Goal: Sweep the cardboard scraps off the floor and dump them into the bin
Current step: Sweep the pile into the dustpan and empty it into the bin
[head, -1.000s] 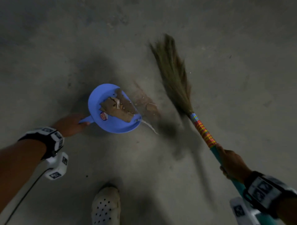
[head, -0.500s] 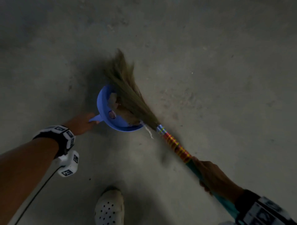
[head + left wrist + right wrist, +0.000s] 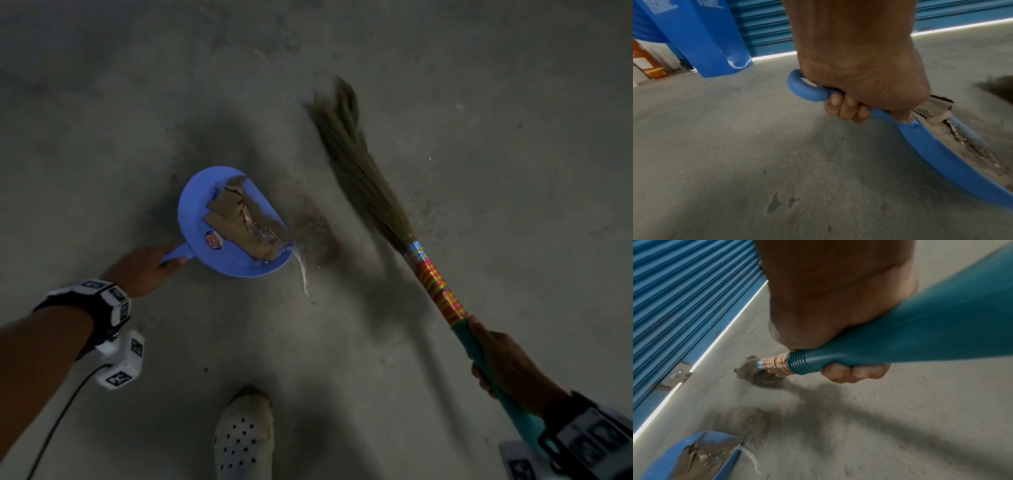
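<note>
Left hand (image 3: 857, 68) fingers (image 3: 844, 108) are curling round the short handle of the blue dustpan (image 3: 205, 219), gripping it; right hand (image 3: 507, 370) fingers (image 3: 855, 373) are wrapping tight round the teal grip of the broom (image 3: 435, 277). The dustpan is sitting on the grey concrete floor (image 3: 479, 171), round-backed, a small round sticker near its handle, its flat open lip facing right toward the broom. Cardboard scraps (image 3: 239, 219) are lying heaped inside it, brown and torn, stretching from the back wall to the lip; a smear of brown dust and crumbs is trailing on the floor just beyond the lip, blurred. A pale whitish strip (image 3: 303, 274) is lying at the pan's right corner. The broom is showing a teal grip, then red and yellow banding, then a long fan of dull straw bristles, blurred at the tip. Half a second ago the bristles were lying across the pan on top of the scraps; now they are well clear of it, swung out to the right, and the pan is sitting in much the same spot. The broom's long axis is running diagonally, grip at lower right, bristle tips pointing to upper left, away from the person. A white perforated shoe (image 3: 245, 442) is standing near the bottom edge. The wrist views are showing a blue ribbed shutter (image 3: 674, 305) along the floor edge.
</note>
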`<state>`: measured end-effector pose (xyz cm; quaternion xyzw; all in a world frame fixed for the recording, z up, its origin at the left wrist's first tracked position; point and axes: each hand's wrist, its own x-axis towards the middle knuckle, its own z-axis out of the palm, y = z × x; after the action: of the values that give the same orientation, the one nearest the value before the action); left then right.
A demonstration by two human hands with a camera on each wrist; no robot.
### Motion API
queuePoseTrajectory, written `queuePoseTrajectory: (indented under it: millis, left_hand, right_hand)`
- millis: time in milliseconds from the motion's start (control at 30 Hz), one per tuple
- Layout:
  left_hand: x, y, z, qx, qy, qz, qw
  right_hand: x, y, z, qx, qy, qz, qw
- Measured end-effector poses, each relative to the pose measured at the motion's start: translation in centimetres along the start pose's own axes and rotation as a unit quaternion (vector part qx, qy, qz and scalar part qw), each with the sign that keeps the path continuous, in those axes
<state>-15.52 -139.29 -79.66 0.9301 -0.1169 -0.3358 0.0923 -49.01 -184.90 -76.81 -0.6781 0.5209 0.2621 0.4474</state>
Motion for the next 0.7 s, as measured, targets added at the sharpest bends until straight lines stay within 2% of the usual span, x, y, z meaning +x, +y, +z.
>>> queuePoseTrajectory:
  millis: [200,400,533,700]
  left_hand:
    - [1.5,1.2,0.3,0.018,-0.024,0.021,0.999]
    - [2.5,5.4,4.3,-0.011,-0.043,0.033,0.999]
    - [1.0,6.2,5.4,-0.04,-0.035,0.026,0.998]
    - [-4.7,4.8,6.8,-0.088,0.012,0.019,0.996]
  right_hand:
    - [-0.2,0.3,3.4,-0.012,-0.038,0.021,0.999]
    - [-0.5,-2.1,7.2,-0.077,-0.103,-0.037,0.991]
    - [-1.8,-2.7,5.9,-0.068,-0.114,-0.059,0.989]
    - [-4.0,-1.6,1.1,-0.036,-0.046,-0.078,0.995]
